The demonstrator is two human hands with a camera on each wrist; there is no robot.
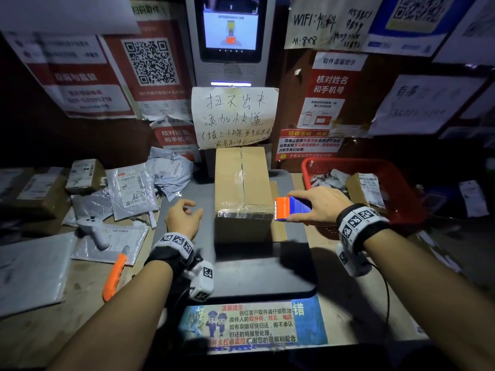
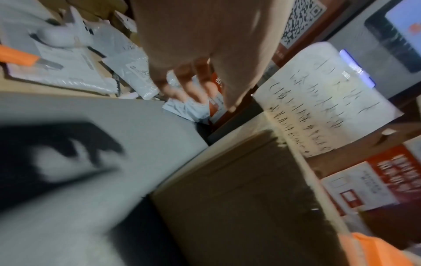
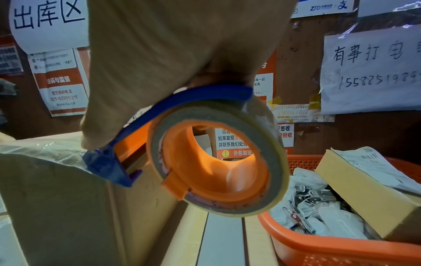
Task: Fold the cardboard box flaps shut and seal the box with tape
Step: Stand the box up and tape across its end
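A brown cardboard box [image 1: 241, 188] stands on the grey scale platform [image 1: 257, 271] with its top flaps folded shut. Clear tape runs along the centre seam and across the near top edge. My right hand [image 1: 318, 204] grips an orange and blue tape dispenser [image 1: 290, 208] at the box's near right corner; its toothed blade is close to the box edge. In the right wrist view the dispenser [image 3: 212, 162] holds a roll of clear tape beside the box [image 3: 56, 198]. My left hand [image 1: 183, 215] hovers left of the box [image 2: 239, 207] with fingers [image 2: 189, 90] loosely curled, holding nothing.
An orange utility knife [image 1: 115, 274] and a white controller [image 1: 93, 228] lie on mail bags at the left, with small parcels behind. A red basket [image 1: 380, 167] with clips and a small box stands at the right. Paper notices and a screen kiosk [image 1: 230, 28] cover the wall behind.
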